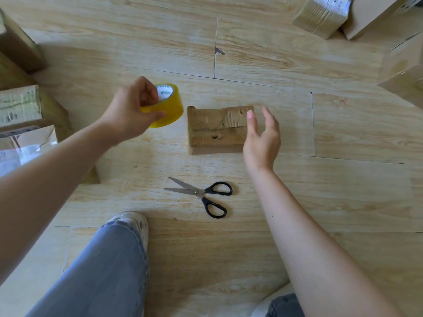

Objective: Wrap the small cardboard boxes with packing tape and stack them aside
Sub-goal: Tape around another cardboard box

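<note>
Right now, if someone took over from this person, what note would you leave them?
Left hand grips the tape roll, left of the box.
Right hand is open over the box's right end; whether it touches is unclear.
The box lies on the floor, with some tape showing on it.
Scissors lie open, nearer the person.
Taped boxes sit far right, more at left.
Left to do: finish wrapping this box, cut the tape, stack it aside.
</note>
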Demonstrator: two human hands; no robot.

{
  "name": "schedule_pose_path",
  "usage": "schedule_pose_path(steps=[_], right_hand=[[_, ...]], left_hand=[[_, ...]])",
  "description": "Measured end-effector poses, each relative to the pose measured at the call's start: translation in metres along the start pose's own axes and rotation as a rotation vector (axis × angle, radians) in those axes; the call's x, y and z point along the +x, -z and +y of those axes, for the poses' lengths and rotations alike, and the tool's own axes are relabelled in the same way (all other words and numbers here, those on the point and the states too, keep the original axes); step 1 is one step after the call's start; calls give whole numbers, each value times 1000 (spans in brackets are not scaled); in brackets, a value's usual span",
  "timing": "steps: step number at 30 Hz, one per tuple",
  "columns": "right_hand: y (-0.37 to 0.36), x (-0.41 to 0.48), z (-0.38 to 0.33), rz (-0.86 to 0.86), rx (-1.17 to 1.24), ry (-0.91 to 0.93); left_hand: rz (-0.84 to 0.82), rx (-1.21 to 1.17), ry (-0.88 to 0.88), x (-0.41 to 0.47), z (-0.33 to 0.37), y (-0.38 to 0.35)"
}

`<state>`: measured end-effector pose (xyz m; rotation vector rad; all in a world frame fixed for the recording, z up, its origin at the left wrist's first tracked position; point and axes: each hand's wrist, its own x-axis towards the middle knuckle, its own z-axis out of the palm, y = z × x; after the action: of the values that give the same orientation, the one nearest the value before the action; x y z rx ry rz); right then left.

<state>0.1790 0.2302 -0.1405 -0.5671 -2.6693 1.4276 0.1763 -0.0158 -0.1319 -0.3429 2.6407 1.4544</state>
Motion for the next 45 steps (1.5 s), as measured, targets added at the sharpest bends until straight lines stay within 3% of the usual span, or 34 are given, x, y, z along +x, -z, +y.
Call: schedule_pose_path(steps=[8, 13, 16, 21, 28, 32, 34, 45], right_hand=[[-1, 13, 25, -247, 100, -136], [-8, 13, 30, -215, 177, -140], [-11, 12, 31, -163, 224, -178], [-13, 13, 30, -166, 279, -226], [-3, 28, 30, -301, 208, -229], [-4, 32, 32, -389, 328, -683], [-5, 31, 35, -440, 473, -768], [20, 17, 44, -450, 847, -611]], left_hand=[[-6, 320, 50, -4, -22, -41], [-18, 372, 21, -13, -26, -57], [146, 147, -48, -31, -13, -76], [-19, -356, 234, -32, 19, -107], [-17, -273, 313, -20, 14, -109], [-67, -453, 322, -20, 14, -108], [-102, -507, 321, -21, 14, -106], [-282, -582, 185, -20, 34, -90]])
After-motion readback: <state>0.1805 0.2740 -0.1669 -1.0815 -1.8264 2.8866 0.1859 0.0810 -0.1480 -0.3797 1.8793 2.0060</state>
